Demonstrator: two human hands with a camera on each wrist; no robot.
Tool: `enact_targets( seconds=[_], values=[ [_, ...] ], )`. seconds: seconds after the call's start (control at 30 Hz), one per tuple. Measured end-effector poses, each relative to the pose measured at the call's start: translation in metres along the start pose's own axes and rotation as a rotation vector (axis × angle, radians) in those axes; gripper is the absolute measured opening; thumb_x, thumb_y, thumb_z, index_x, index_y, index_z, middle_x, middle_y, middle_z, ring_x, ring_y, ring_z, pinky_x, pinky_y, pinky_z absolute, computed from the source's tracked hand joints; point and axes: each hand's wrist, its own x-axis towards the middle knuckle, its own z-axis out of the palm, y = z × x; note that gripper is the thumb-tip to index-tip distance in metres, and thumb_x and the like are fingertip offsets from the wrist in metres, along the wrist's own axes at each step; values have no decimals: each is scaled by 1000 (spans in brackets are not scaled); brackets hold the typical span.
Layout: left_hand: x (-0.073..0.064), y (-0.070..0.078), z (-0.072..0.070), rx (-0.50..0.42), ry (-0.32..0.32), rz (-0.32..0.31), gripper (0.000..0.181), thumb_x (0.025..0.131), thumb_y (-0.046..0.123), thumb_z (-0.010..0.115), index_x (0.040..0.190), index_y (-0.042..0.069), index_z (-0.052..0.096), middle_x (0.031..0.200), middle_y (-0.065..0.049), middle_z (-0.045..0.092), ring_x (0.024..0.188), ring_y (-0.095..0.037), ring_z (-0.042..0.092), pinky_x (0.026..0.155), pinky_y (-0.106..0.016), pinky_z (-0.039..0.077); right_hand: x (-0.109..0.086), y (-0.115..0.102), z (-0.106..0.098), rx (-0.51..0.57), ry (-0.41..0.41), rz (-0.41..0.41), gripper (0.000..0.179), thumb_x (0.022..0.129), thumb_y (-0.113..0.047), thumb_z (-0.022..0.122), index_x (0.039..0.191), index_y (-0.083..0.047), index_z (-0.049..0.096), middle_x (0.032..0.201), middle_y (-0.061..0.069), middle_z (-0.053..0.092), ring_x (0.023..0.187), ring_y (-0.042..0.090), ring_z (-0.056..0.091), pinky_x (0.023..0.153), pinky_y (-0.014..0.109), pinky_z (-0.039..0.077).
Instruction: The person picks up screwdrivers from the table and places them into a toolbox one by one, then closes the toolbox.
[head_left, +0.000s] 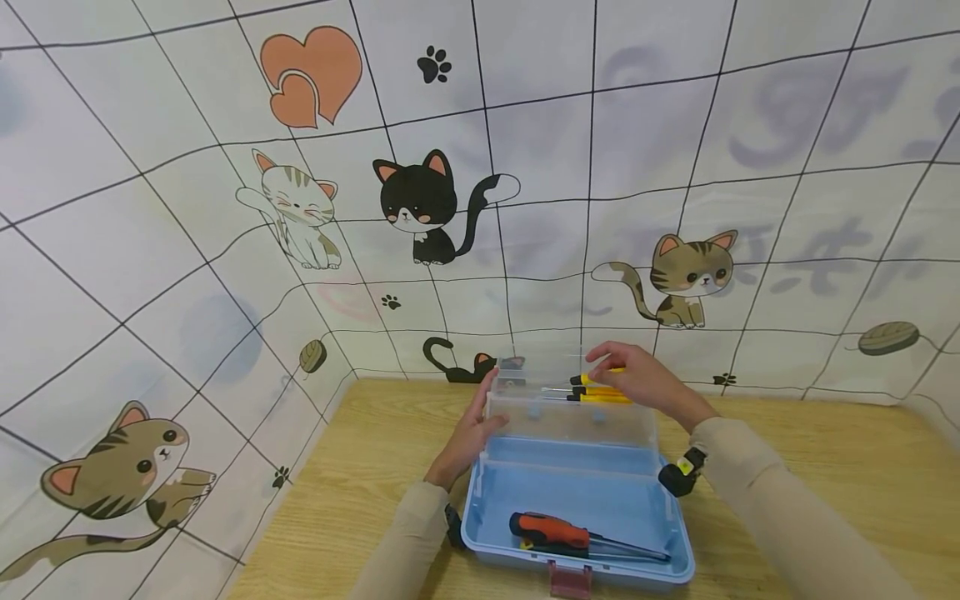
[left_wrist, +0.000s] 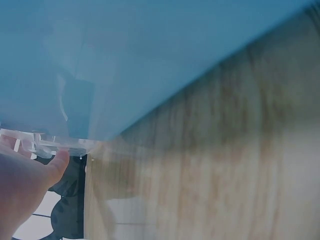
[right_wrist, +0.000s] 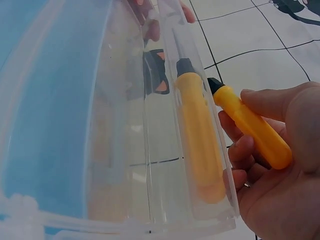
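An open blue toolbox (head_left: pixel 502 492) has a raised clear plastic tray (head_left: pixel 570 421) along its far side. My left hand (head_left: pixel 467 440) holds the tray's left end, thumb on the near face. My right hand (head_left: pixel 647 382) pinches a yellow-handled screwdriver (right_wrist: pixel 257 131) between thumb and fingers, just outside the tray's far edge in the right wrist view. Inside the tray lies another yellow-handled screwdriver (right_wrist: pixel 199 132); whether a further one lies beneath it I cannot tell. A red-and-black screwdriver (head_left: pixel 553 531) rests in the toolbox bottom, partly over another dark-handled tool (head_left: pixel 551 549).
The toolbox stands on a wood-grain table (head_left: pixel 795 467). A mauve clasp (head_left: pixel 570 581) hangs at its front. Close behind, a cat-printed sheet (head_left: pixel 540 275) rises at the table's back edge and continues along the left. Each wrist wears a small black camera (head_left: pixel 678 477).
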Motion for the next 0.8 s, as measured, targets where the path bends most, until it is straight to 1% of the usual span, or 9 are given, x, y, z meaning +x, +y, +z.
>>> enact_targets(
  seconds=[0.2, 0.33, 0.4, 0.57, 0.67, 0.8],
  values=[
    [1, 0, 0, -1, -8, -12, 71, 98, 11, 45, 145, 49, 9, 152, -1, 16, 128, -32, 39, 95, -54, 42, 0, 1, 0, -2, -1, -3, 23, 91, -20, 61, 113, -11, 59, 102, 8, 66, 92, 21, 60, 83, 35, 50],
    [1, -1, 0, 8, 7, -2, 69, 97, 13, 47, 144, 50, 11, 151, 0, 19, 126, -32, 41, 94, -53, 42, -1, 1, 0, -4, -5, -19, 24, 92, -19, 60, 113, -9, 59, 103, 9, 66, 92, 21, 61, 84, 37, 50],
    [0, -2, 0, -4, 8, 0, 69, 97, 14, 47, 144, 50, 12, 149, -1, 22, 124, -33, 44, 92, -54, 43, -1, 2, 0, 1, -6, -19, 24, 92, -20, 60, 113, -9, 59, 103, 9, 66, 93, 22, 61, 84, 37, 50],
    [0, -3, 1, -6, 13, -7, 69, 96, 15, 48, 143, 52, 13, 148, -1, 24, 123, -32, 46, 91, -54, 44, -2, 6, 1, -11, 10, -10, 23, 90, -21, 62, 111, -12, 60, 102, 6, 65, 97, 24, 59, 84, 36, 50],
    [0, -3, 1, -23, 0, -4, 69, 97, 11, 45, 144, 51, 12, 147, -5, 26, 121, -32, 48, 91, -53, 45, -2, 8, 1, -25, 24, -30, 23, 89, -22, 64, 110, -13, 61, 101, 6, 64, 99, 26, 57, 85, 38, 50],
    [1, -1, 1, -79, -28, -7, 71, 98, 6, 42, 145, 48, 9, 145, -11, 29, 116, -33, 52, 88, -51, 47, -3, 7, -1, -35, 43, -44, 24, 87, -24, 66, 108, -12, 62, 101, 6, 61, 100, 27, 55, 87, 41, 48]
  ],
)
